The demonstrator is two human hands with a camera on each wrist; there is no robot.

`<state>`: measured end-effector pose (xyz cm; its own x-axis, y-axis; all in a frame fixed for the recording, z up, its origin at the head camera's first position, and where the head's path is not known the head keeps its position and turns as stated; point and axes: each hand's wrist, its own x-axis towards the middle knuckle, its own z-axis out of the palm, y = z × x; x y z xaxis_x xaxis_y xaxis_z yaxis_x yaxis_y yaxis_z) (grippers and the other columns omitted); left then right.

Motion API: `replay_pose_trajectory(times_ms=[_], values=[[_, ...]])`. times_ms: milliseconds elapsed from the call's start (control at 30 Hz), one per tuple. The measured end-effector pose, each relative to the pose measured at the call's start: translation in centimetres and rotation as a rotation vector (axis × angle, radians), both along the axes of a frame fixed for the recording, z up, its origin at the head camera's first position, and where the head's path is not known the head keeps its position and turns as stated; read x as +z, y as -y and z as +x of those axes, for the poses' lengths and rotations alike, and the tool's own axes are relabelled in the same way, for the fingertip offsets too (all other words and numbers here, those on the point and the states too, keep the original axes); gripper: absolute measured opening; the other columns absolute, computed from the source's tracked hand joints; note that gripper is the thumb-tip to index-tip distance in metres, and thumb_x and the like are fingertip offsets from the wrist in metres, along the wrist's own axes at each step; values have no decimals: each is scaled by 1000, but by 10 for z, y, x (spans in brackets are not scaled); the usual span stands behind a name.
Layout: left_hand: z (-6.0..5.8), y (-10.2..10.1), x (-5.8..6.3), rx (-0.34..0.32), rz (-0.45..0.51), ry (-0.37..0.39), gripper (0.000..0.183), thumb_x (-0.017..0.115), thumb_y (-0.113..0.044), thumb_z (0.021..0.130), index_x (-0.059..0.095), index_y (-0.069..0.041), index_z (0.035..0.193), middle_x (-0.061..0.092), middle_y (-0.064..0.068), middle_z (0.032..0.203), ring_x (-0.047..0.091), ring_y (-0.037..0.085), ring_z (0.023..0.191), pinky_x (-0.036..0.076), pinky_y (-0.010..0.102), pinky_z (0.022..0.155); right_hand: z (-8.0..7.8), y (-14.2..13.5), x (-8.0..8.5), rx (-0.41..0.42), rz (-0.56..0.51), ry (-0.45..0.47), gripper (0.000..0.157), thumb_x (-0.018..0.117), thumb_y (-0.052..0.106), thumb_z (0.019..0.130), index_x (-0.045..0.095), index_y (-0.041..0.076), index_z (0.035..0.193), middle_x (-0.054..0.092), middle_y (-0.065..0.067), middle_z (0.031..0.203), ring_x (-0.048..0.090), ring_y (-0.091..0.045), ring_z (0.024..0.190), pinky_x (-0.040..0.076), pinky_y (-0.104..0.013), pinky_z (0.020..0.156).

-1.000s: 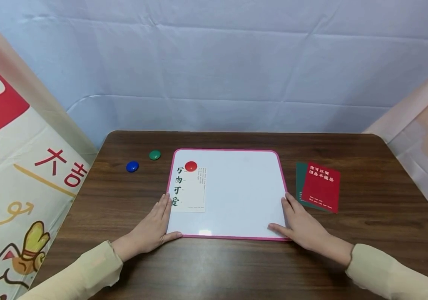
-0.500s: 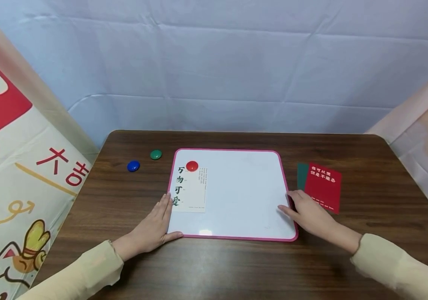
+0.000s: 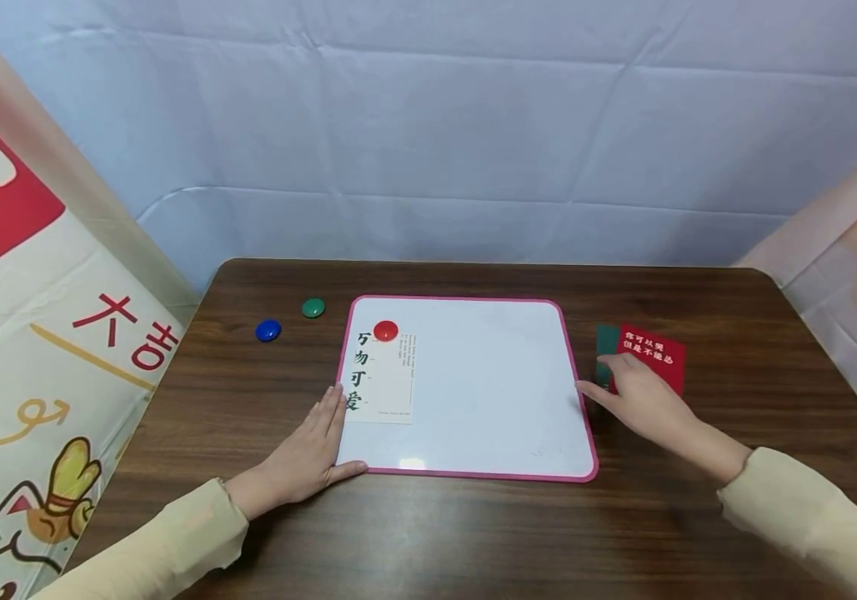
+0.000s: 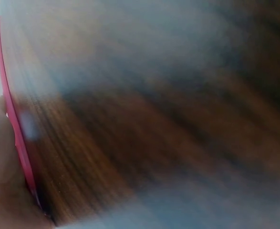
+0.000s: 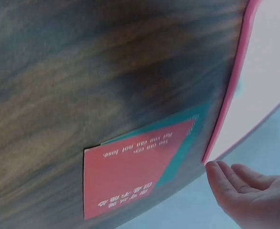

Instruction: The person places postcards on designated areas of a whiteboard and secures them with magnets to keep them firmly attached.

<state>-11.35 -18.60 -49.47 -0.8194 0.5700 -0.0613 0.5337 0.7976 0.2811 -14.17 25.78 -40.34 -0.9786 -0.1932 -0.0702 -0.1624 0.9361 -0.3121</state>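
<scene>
A whiteboard (image 3: 503, 375) with a pink rim lies flat on the table. On its left side is a cream card (image 3: 391, 400) with green characters, a red round magnet (image 3: 386, 331) on the card's top edge. My left hand (image 3: 308, 454) rests along the board's lower left corner, fingers straight on the left rim and thumb at the front edge. Off the board's right rim, my right hand (image 3: 646, 400) hovers with thumb and fingers apart, holding nothing. In the head view it overlaps a red card (image 3: 654, 348), which lies partly on a green card (image 3: 606, 340).
A blue round magnet (image 3: 268, 330) and a green round magnet (image 3: 313, 307) lie on the wooden table (image 3: 428, 542), left of the board. Behind the table hangs a pale cloth (image 3: 428, 125). A printed cloth (image 3: 8, 350) hangs at the left.
My right hand has left the whiteboard's right rim and moved right and slightly away, over the red and green cards. The left hand has stayed at the board's left corner.
</scene>
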Motion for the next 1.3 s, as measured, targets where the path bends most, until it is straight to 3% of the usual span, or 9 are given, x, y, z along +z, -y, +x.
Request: replay_pose_trajectory(times_ms=[267,400,533,833,1133,1300], values=[[1,0,1,6,3,27,92,40,-60,88,9,7,142,1,22,150,2,32,138,17,42,109,-9,-12,9,-41,4,23,74,50,47,90,41,-18,123,45,-38,121,37,-52,115,35,-60,90],[1,0,1,8,11,32,90,41,-58,89,10,8,142,1,22,150,2,32,138,16,42,109,-10,-19,11,-48,-14,-9,72,51,44,90,42,-19,122,49,-36,115,43,-48,107,41,-58,85],[1,0,0,8,8,23,91,40,-59,88,10,8,142,2,22,150,2,31,138,16,42,109,-11,-27,13,-91,-21,-37,67,54,43,89,46,-17,116,53,-32,101,51,-38,88,50,-50,69],[2,-1,1,9,6,12,92,40,-59,88,10,8,142,2,23,150,2,32,138,16,42,109,-16,-42,11,-157,13,14,74,56,42,87,37,-22,121,44,-37,109,46,-44,94,48,-54,71],[5,-2,4,15,-7,11,93,37,-62,87,8,7,143,1,22,150,1,30,138,16,41,109,-20,-57,5,-181,60,1,79,53,48,87,40,-25,114,46,-39,102,46,-46,90,47,-54,70],[6,-3,6,16,-14,6,93,37,-63,87,8,7,143,1,21,150,1,30,138,17,42,109,-22,-63,3,-213,74,1,83,52,53,85,41,-26,107,48,-37,92,46,-42,82,49,-49,63]])
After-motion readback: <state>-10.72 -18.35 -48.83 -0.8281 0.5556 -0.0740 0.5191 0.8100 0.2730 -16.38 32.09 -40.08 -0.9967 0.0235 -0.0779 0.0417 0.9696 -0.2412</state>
